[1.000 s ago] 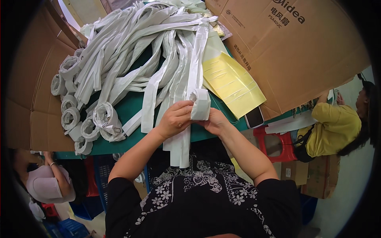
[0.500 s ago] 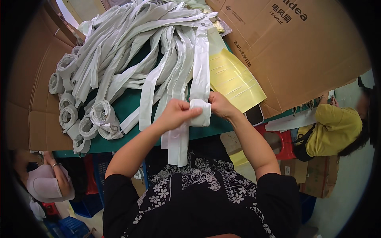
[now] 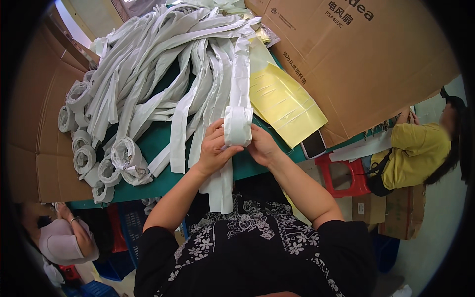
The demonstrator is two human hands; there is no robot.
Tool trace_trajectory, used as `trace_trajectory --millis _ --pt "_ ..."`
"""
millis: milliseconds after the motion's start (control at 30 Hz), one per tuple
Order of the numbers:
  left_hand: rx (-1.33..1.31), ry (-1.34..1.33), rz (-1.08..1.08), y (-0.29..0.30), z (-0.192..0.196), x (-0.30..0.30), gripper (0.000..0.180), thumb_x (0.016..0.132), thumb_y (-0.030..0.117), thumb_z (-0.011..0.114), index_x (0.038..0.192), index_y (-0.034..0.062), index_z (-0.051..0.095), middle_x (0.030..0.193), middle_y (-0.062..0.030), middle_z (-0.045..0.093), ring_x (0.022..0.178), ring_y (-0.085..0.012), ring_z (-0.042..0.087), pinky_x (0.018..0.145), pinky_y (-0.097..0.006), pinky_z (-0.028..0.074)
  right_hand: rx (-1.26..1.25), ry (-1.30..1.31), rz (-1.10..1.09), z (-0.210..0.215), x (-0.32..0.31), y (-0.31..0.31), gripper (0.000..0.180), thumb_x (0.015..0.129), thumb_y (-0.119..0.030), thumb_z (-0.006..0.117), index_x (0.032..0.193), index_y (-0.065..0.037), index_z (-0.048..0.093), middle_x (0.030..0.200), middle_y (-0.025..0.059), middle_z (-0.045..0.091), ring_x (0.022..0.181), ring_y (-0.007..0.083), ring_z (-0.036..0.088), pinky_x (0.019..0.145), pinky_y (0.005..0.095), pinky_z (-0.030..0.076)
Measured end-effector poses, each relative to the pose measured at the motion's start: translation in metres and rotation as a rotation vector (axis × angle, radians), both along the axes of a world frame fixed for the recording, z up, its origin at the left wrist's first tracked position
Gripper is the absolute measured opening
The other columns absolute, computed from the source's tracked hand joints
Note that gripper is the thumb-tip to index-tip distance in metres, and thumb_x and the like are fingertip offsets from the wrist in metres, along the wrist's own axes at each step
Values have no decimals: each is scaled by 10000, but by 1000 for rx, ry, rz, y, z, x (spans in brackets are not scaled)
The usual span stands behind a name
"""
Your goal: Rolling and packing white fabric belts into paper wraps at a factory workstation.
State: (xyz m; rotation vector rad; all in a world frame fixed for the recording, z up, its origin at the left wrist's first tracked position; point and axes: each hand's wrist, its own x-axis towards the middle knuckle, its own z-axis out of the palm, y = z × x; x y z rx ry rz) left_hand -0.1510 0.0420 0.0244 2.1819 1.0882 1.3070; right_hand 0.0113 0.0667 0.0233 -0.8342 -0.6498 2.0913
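Note:
Between my two hands is a roll of white strip (image 3: 238, 126), a thick flat coil at the table's near edge. My left hand (image 3: 215, 148) closes on its left side, the thumb along the lower edge. Against its right side my right hand (image 3: 262, 145) is curled, its fingertips partly hidden behind the coil. From the roll a flat unrolled length (image 3: 241, 69) runs away from me to the large heap of white strips (image 3: 148, 64). Other strip ends (image 3: 220, 190) hang over the near edge below my hands.
Several finished-looking coils (image 3: 126, 154) stand at the left on the green table (image 3: 158, 184). Yellow sheets (image 3: 287, 106) and a phone (image 3: 313, 144) lie right of my hands. Cardboard panels (image 3: 366, 64) flank both sides. A person in yellow (image 3: 420, 153) sits at right, another person (image 3: 67, 237) at left.
The coil has grown wider and moved slightly away from me and left, up along the strip. Both hands have shifted to its lower sides; my left thumb has left its face.

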Motion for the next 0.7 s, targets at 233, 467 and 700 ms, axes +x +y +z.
trace_trajectory --millis 233,467,700 --pt "-112 -9 -141 -1 21 0 253 722 272 721 873 73 689 954 -81 654 1062 -301 524 925 -386 377 157 274 164 -14 12 17 617 787 -88 611 1334 -11 334 1254 98 478 1091 201 530 950 335 424" --pt "-362 -142 -130 8 35 -3 228 782 262 681 834 41 693 889 -97 666 896 -197 605 791 -297 456 194 368 273 -14 21 27 644 773 -113 625 1340 -22 333 1255 95 480 1122 206 507 940 315 419" --pt "-1383 -711 -20 32 40 8 347 823 314 640 880 -28 643 797 -92 641 649 -167 629 614 -269 494 368 -163 148 -12 15 16 332 844 -86 570 1167 -43 508 1073 47 596 946 131 575 830 282 459"
